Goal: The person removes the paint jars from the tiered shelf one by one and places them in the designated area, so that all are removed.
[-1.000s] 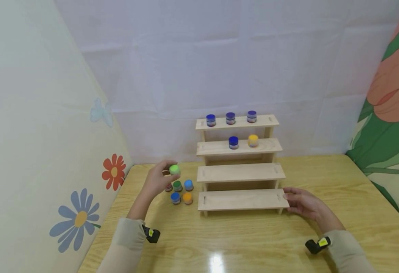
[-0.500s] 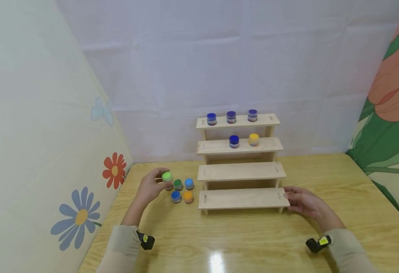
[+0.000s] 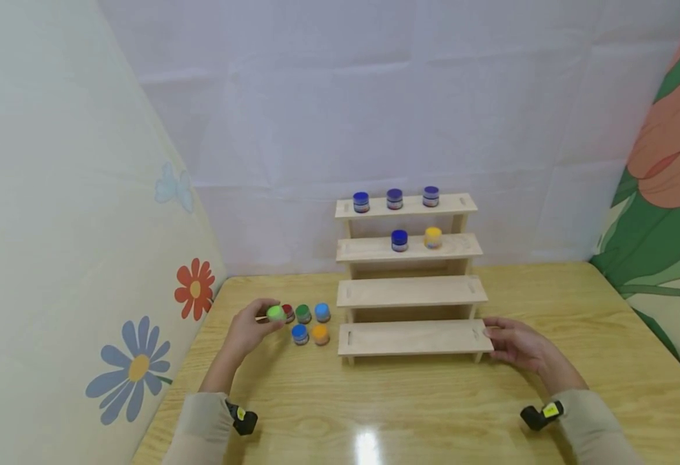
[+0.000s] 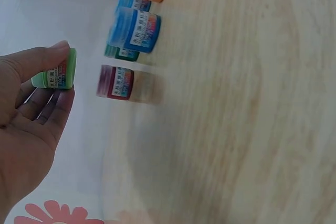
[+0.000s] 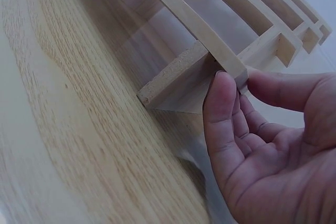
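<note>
Between thumb and fingers, my left hand (image 3: 248,332) holds a small light-green paint jar (image 3: 276,314), left of a cluster of jars. In the left wrist view this green jar (image 4: 62,72) is above the table, apart from the dark-red jar (image 4: 116,82). Beside it in the head view are a dark-green jar (image 3: 303,314), a light-blue jar (image 3: 322,312), a blue jar (image 3: 300,334) and an orange jar (image 3: 320,334). My right hand (image 3: 516,343) pinches the right end of the bottom step of a wooden tiered shelf (image 3: 415,338); the right wrist view shows thumb and forefinger on the board's corner (image 5: 231,62).
Three blue-to-violet jars, one a violet jar (image 3: 394,199), stand on the top tier. The second tier bears a dark-blue jar (image 3: 399,240) and a yellow jar (image 3: 432,237). A white cloth (image 3: 293,129) hangs behind the wooden table (image 3: 421,407); painted panels flank it.
My left hand has moved left and down with the light-green jar, past the dark-red jar, which now shows more. The right hand stays on the shelf end.
</note>
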`<state>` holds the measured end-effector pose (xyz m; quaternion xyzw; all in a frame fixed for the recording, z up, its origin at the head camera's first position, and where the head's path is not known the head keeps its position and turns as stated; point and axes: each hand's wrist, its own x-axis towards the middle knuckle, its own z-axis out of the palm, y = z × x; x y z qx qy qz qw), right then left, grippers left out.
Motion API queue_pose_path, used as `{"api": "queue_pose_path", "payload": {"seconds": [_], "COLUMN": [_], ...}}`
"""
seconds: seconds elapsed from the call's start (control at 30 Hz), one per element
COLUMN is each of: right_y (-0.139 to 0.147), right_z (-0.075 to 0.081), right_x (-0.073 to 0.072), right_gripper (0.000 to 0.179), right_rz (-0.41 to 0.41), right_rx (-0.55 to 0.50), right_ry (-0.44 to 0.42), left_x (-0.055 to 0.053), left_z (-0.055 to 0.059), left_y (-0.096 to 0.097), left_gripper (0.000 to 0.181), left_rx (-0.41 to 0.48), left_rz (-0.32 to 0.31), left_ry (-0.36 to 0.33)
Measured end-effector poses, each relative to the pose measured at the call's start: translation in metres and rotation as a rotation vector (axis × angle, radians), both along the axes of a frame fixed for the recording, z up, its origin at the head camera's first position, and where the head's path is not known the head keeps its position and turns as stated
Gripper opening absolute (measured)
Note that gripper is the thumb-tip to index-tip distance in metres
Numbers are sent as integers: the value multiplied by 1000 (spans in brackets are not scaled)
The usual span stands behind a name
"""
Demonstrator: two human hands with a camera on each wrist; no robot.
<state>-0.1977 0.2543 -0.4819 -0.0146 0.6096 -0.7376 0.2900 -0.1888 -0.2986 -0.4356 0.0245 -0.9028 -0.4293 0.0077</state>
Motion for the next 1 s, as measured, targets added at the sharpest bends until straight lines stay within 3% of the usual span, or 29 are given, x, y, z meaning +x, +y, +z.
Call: {"api": "queue_pose_path", "payload": {"seconds": [0.37,1.0], "right_y": [-1,1], "right_z": [2,-1], "right_x": [2,1], "right_gripper": [59,58], "right_rz": [-4,21], "right_rx": [9,-5], "right_ry": [21,38], "left_x": [-5,-11], "left_z": [-21,-39], "left_y": [-6,-9], "left_gripper": [45,41], "left_rx": [-8,-73], "left_rz": [-1,-1], "left_ry": [-50,-89]}}
